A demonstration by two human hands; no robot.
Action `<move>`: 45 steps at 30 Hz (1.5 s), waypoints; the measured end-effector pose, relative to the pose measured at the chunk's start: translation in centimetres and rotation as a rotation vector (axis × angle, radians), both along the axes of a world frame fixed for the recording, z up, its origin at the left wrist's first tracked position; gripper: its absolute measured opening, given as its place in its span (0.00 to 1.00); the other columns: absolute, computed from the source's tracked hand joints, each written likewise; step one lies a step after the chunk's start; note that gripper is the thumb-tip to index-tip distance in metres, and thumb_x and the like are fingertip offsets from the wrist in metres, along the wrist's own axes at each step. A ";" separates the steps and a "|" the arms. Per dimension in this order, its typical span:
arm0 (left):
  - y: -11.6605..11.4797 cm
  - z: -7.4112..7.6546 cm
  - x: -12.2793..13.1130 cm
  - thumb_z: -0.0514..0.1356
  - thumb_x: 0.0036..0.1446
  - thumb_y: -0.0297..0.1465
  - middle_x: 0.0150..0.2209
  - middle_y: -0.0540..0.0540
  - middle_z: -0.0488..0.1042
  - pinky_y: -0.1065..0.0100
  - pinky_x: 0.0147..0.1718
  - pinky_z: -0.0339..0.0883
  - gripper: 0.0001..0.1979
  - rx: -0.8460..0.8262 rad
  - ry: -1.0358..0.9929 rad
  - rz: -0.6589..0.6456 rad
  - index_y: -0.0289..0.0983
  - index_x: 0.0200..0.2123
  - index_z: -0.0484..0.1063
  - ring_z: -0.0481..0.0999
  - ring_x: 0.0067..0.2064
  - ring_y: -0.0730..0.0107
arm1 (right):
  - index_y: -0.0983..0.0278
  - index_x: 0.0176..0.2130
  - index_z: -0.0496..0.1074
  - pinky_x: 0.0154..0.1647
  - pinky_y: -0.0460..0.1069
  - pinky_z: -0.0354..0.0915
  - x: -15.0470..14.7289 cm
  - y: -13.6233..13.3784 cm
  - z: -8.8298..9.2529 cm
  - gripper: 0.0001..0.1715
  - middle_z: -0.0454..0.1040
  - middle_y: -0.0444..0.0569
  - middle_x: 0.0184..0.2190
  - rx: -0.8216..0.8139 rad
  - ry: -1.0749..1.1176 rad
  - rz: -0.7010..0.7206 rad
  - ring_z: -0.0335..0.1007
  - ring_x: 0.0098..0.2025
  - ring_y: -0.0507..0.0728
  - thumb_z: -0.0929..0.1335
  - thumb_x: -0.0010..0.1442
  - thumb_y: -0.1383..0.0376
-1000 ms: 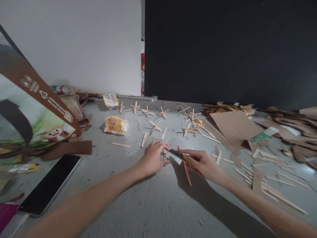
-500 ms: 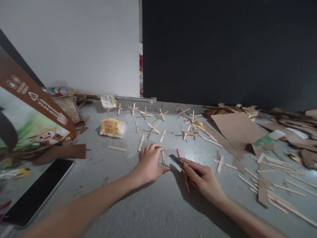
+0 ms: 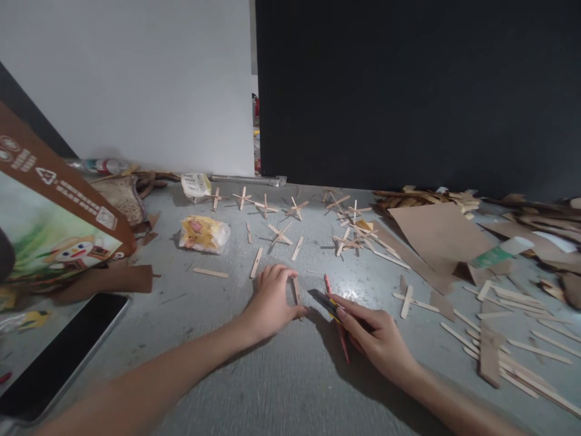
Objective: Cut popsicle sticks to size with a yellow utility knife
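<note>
My left hand (image 3: 272, 303) rests on the grey table with its fingers curved round a short wooden stick (image 3: 296, 290), fingertips at the far end and thumb at the near end. In my right hand (image 3: 374, 333) is a black and yellow utility knife (image 3: 327, 303), its blade pointing left toward that stick. A thin red stick (image 3: 342, 343) lies slanted beneath the knife. Beyond my left hand are two short wooden sticks, one on the left (image 3: 256, 263) and one on the right (image 3: 297, 248). Crossed stick pieces (image 3: 280, 235) stand farther back.
On the left are a phone (image 3: 63, 357), a printed brown box (image 3: 59, 212) and a yellow packet (image 3: 204, 234). Loose sticks (image 3: 517, 315), brown cardboard (image 3: 438, 236) and a green and white tube (image 3: 502, 251) lie on the right. Panels (image 3: 408, 91) rise behind.
The view has shifted slightly. Both hands keep nearly the same pose round the stick and the knife.
</note>
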State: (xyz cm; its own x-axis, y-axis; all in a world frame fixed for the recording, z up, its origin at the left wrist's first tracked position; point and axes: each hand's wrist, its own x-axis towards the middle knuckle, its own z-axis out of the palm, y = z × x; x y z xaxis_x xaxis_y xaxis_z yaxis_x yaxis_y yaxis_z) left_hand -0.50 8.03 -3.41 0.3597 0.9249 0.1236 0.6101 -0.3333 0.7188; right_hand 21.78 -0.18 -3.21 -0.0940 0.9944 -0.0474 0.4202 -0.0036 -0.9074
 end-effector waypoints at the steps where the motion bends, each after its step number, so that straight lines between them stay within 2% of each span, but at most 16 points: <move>1: -0.1 0.0 0.0 0.78 0.43 0.29 0.51 0.41 0.76 0.50 0.57 0.65 0.33 -0.038 -0.052 -0.033 0.39 0.52 0.71 0.73 0.57 0.49 | 0.65 0.60 0.78 0.22 0.47 0.63 0.0 0.0 0.0 0.35 0.71 0.44 0.19 0.007 -0.010 0.007 0.66 0.19 0.53 0.63 0.70 0.45; 3: -0.5 -0.1 0.0 0.74 0.51 0.27 0.41 0.47 0.78 0.59 0.49 0.69 0.33 -0.152 -0.153 -0.131 0.40 0.58 0.66 0.78 0.46 0.59 | 0.65 0.61 0.78 0.24 0.47 0.65 -0.1 -0.1 0.0 0.34 0.72 0.44 0.19 0.030 -0.029 0.023 0.68 0.20 0.54 0.62 0.71 0.46; 5: -0.8 -0.1 0.0 0.69 0.57 0.28 0.32 0.53 0.76 0.65 0.39 0.68 0.33 -0.251 -0.211 -0.203 0.41 0.62 0.62 0.77 0.35 0.66 | 0.65 0.61 0.78 0.25 0.47 0.65 -0.2 -0.1 0.1 0.33 0.73 0.44 0.19 0.066 -0.059 0.036 0.69 0.21 0.54 0.61 0.72 0.47; 7: -0.9 0.0 0.1 0.67 0.59 0.28 0.29 0.56 0.75 0.68 0.36 0.65 0.32 -0.281 -0.220 -0.200 0.42 0.64 0.60 0.75 0.32 0.68 | 0.65 0.60 0.78 0.25 0.47 0.65 -0.2 -0.1 0.1 0.32 0.74 0.45 0.21 0.122 -0.105 0.041 0.68 0.21 0.54 0.61 0.72 0.49; 14: -0.9 0.2 0.1 0.67 0.59 0.30 0.30 0.55 0.76 0.67 0.36 0.64 0.32 -0.252 -0.183 -0.138 0.42 0.64 0.60 0.75 0.33 0.67 | 0.69 0.59 0.78 0.23 0.45 0.63 -0.6 -0.1 0.0 0.31 0.75 0.47 0.23 0.192 -0.164 0.077 0.64 0.19 0.51 0.61 0.72 0.52; 24: -1.1 0.6 0.1 0.65 0.60 0.29 0.30 0.54 0.77 0.67 0.36 0.66 0.30 -0.223 -0.171 -0.136 0.41 0.64 0.61 0.75 0.32 0.68 | 0.67 0.59 0.78 0.22 0.44 0.63 -0.9 -0.3 0.0 0.31 0.75 0.47 0.24 0.231 -0.194 0.072 0.62 0.18 0.50 0.60 0.73 0.52; 28: -1.3 0.5 0.1 0.65 0.61 0.29 0.31 0.52 0.79 0.66 0.38 0.68 0.31 -0.210 -0.173 -0.131 0.42 0.66 0.61 0.77 0.35 0.66 | 0.67 0.61 0.77 0.27 0.44 0.68 -1.2 -0.6 0.1 0.29 0.77 0.48 0.25 0.267 -0.239 0.065 0.69 0.22 0.51 0.60 0.74 0.54; 32: -1.5 0.3 -0.1 0.62 0.63 0.31 0.34 0.49 0.80 0.64 0.41 0.69 0.31 -0.197 -0.159 -0.141 0.42 0.68 0.59 0.78 0.38 0.64 | 0.67 0.63 0.74 0.35 0.44 0.72 -1.5 -1.4 -0.5 0.28 0.83 0.55 0.34 0.352 -0.308 0.056 0.77 0.30 0.53 0.60 0.74 0.59; 35: -1.5 0.2 -0.2 0.61 0.64 0.31 0.35 0.49 0.80 0.64 0.41 0.69 0.30 -0.199 -0.149 -0.146 0.42 0.68 0.59 0.78 0.37 0.64 | 0.66 0.65 0.73 0.34 0.44 0.72 -1.7 -1.7 -0.9 0.28 0.83 0.56 0.36 0.380 -0.358 0.052 0.78 0.30 0.53 0.59 0.74 0.61; 40: -1.3 0.1 -0.3 0.60 0.65 0.34 0.33 0.50 0.79 0.64 0.41 0.69 0.30 -0.206 -0.163 -0.161 0.43 0.69 0.58 0.78 0.37 0.64 | 0.65 0.66 0.71 0.38 0.44 0.73 -1.8 -1.6 -0.9 0.28 0.83 0.56 0.37 0.391 -0.354 0.061 0.80 0.32 0.52 0.58 0.75 0.61; 45: -1.5 0.4 -0.1 0.58 0.66 0.33 0.33 0.50 0.78 0.63 0.43 0.70 0.29 -0.212 -0.145 -0.152 0.42 0.68 0.60 0.77 0.38 0.63 | 0.66 0.67 0.70 0.33 0.43 0.72 -1.8 -1.9 -0.8 0.28 0.82 0.57 0.36 0.442 -0.466 0.088 0.78 0.30 0.52 0.57 0.75 0.62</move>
